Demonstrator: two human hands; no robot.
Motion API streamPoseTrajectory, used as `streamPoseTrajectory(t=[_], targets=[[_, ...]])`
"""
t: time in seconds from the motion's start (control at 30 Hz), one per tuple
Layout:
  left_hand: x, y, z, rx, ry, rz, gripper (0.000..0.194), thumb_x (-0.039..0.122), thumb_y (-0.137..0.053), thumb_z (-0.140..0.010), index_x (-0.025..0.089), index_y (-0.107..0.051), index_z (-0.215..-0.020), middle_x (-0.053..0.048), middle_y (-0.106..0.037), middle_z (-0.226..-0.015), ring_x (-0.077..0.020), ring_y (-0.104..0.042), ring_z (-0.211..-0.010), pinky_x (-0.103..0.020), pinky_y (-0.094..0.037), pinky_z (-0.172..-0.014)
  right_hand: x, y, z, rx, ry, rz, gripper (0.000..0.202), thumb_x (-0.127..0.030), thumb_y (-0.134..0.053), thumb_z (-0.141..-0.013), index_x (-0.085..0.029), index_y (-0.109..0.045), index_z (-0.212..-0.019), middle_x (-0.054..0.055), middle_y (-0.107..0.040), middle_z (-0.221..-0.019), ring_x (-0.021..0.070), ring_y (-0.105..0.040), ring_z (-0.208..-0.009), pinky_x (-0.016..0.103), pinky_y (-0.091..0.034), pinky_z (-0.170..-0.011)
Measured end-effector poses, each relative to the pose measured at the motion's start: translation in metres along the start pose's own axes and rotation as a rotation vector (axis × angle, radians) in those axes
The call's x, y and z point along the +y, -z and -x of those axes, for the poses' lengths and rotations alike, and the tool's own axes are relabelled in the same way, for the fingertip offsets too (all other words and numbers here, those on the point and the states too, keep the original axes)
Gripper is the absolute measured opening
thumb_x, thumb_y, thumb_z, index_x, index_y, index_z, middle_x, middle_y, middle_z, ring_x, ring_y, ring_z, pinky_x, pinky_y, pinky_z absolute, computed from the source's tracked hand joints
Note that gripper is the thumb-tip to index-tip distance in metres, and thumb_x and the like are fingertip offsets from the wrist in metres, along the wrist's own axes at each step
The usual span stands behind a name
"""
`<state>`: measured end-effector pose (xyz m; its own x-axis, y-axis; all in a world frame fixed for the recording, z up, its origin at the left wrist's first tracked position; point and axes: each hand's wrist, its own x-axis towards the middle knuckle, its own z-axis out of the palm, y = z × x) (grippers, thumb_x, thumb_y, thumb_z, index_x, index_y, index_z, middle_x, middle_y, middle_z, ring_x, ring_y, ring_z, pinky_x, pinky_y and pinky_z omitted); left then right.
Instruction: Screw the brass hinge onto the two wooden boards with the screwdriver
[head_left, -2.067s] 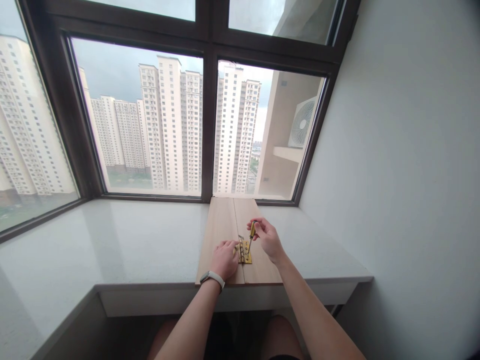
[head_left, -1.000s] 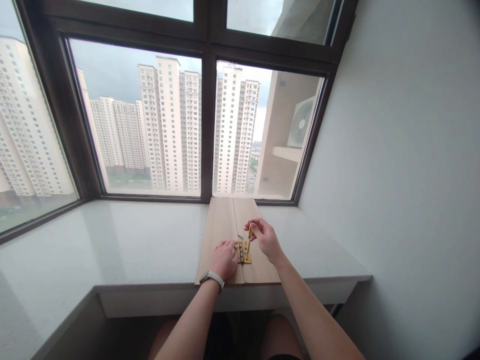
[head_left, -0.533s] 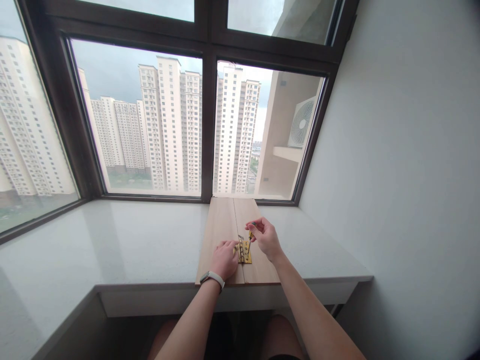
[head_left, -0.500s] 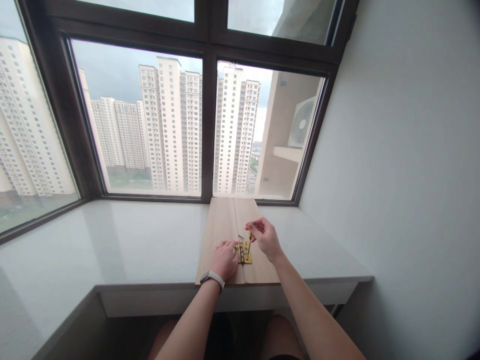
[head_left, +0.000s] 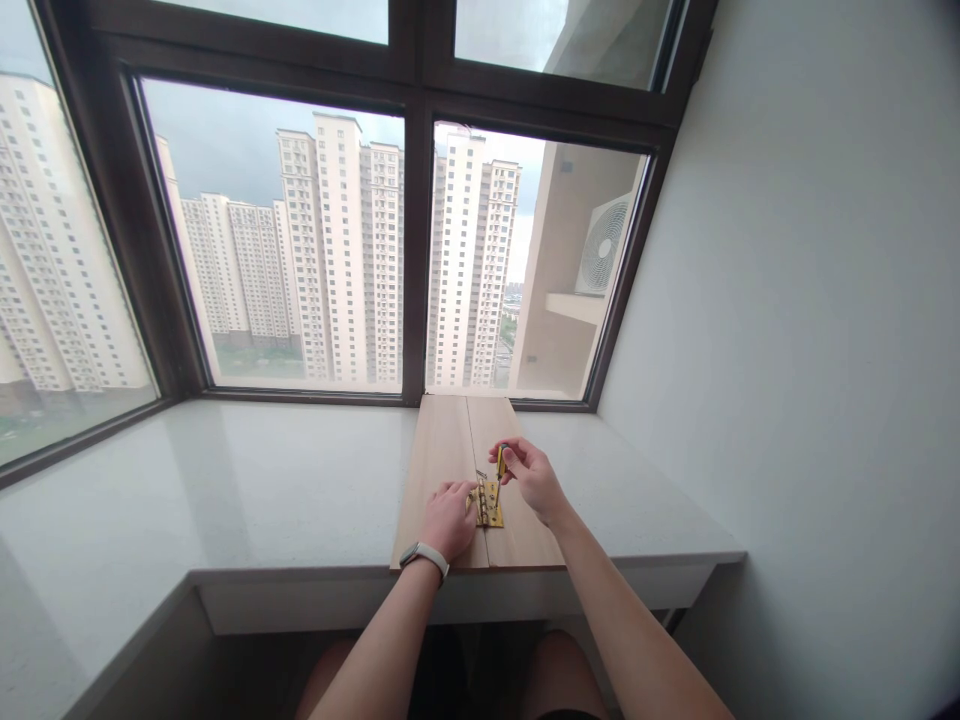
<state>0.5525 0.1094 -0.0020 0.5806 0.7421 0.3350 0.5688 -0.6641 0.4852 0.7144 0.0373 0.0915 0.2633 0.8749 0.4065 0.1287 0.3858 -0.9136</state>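
Observation:
Two light wooden boards (head_left: 442, 440) lie side by side, with a brass-coloured hinge (head_left: 491, 515) across their seam near the front edge. My left hand (head_left: 448, 520) is pressed down over the hinge's left leaf, its fingers bent and close together, covering most of that leaf. In my closed right hand (head_left: 536, 482) is a screwdriver (head_left: 502, 461) with a yellow and black handle, gripped between thumb and fingers. It stands nearly upright, its tip at the hinge's right leaf. Just behind the hinge lie a few small metal pieces (head_left: 481, 474), probably screws.
The boards rest on a white windowsill counter (head_left: 300, 490), whose front edge faces me. Dark-framed windows (head_left: 415, 250) rise behind it, with a white wall (head_left: 787, 300) on the right. My legs are below the counter.
My right hand has turned slightly around the screwdriver, so more of the yellow handle shows. My left hand and the hinge stay where they were.

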Motion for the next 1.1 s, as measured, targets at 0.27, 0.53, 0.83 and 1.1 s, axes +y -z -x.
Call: streamPoseTrajectory(t=[0.27, 0.53, 0.83, 1.1], targets=[[-0.002, -0.001, -0.001, 0.001, -0.005, 0.001, 0.04, 0.03, -0.047, -0.099, 0.029, -0.063, -0.136, -0.005, -0.068, -0.138, -0.0258, -0.052, -0.13, -0.038, -0.039, -0.106, 0.01, 0.002, -0.003, 0.055, 0.009, 0.007, 0.047, -0.063, -0.081, -0.08, -0.02, -0.069, -0.097, 0.011, -0.076, -0.102, 0.0283, -0.073, -0.098, 0.029, -0.057, -0.055], [0.0, 0.0, -0.001, -0.015, 0.002, -0.019, 0.04, 0.031, -0.047, -0.1, 0.029, -0.063, -0.137, -0.005, -0.067, -0.139, -0.0253, -0.052, -0.131, -0.037, -0.038, -0.108, 0.009, -0.002, -0.002, 0.119, 0.041, 0.055, 0.048, -0.062, -0.084, -0.079, -0.021, -0.06, -0.088, 0.012, -0.076, -0.098, 0.0296, -0.075, -0.094, 0.029, -0.055, -0.049], [0.002, 0.002, 0.0, -0.016, 0.018, -0.002, 0.041, 0.029, -0.048, -0.099, 0.028, -0.064, -0.136, -0.006, -0.068, -0.138, -0.0255, -0.052, -0.131, -0.038, -0.04, -0.107, 0.004, 0.0, 0.0, -0.01, 0.009, 0.002, 0.049, -0.065, -0.071, -0.089, -0.021, -0.069, -0.111, 0.01, -0.076, -0.101, 0.0263, -0.073, -0.096, 0.031, -0.058, -0.061], [0.003, 0.004, 0.0, -0.013, 0.011, -0.008, 0.041, 0.028, -0.049, -0.099, 0.028, -0.064, -0.136, -0.004, -0.068, -0.138, -0.025, -0.053, -0.131, -0.037, -0.04, -0.108, 0.011, 0.002, -0.003, 0.06, 0.017, 0.011, 0.045, -0.062, -0.077, -0.085, -0.021, -0.068, -0.1, 0.011, -0.076, -0.102, 0.0274, -0.073, -0.097, 0.029, -0.057, -0.055]])
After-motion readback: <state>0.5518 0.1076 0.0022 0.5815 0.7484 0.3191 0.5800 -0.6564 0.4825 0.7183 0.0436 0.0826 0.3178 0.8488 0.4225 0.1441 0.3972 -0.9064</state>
